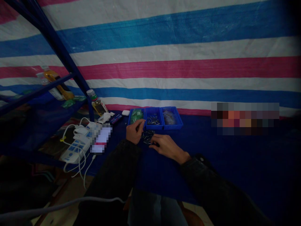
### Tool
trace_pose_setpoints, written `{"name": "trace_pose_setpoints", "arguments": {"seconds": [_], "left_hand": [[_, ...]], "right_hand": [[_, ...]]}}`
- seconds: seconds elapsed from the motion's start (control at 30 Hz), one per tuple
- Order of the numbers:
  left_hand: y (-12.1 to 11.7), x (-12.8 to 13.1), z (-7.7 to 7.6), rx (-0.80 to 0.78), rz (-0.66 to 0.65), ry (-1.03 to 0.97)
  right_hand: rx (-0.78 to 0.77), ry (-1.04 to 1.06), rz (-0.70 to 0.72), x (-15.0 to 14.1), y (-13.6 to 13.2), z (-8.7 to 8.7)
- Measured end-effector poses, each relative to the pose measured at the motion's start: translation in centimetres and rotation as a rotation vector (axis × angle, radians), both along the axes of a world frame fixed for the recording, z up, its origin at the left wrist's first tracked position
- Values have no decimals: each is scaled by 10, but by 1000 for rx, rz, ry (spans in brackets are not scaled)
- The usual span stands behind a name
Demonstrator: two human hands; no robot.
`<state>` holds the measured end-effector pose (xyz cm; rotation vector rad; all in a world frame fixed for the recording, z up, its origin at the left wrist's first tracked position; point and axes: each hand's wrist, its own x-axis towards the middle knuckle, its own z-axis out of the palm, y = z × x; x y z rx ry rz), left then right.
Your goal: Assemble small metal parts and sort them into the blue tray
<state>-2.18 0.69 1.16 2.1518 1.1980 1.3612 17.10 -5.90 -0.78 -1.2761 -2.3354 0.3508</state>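
Note:
My left hand (134, 131) is closed in a pinch in front of the left blue bin; anything between its fingertips is too small to make out. My right hand (167, 146) reaches in from the right, fingers curled and touching a pile of small, thin metal pieces like screws (148, 138) on the table. Whatever its fingertips grip is hidden. Behind the hands stand three blue bins in a row: the left bin holds green plastic packets (136, 115), the middle bin more thin metal pieces (153, 120), the right bin clear plastic bags (169, 117).
To the left on the blue table (162, 175) are a power strip (75, 152) with white cables, a phone (101, 139), a white case (125, 112) and a bottle (97, 103). A blue metal frame (61, 53) rises there. Striped sheeting (176, 69) hangs behind.

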Motion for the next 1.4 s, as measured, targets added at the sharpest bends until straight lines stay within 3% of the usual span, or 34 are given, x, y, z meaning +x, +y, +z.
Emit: {"name": "trace_pose_setpoints", "arguments": {"seconds": [0.4,0.57,0.77,0.97,1.17,1.4], "left_hand": [[-5,7,0,-31,-55,35],[-5,7,-1,-45,-79,78],[-6,9,-3,-30,-104,122],[-5,12,-5,8,-251,224],[-2,12,-5,47,-318,255],[-5,14,-7,13,-334,298]], "right_hand": [[-23,51,-17,-6,0,-12],[0,67,-65,-2,1,-9],[76,186,-157,7,1,-5],[99,388,-237,12,6,-11],[100,584,-254,10,6,-9],[132,628,-242,6,3,-4]]}}
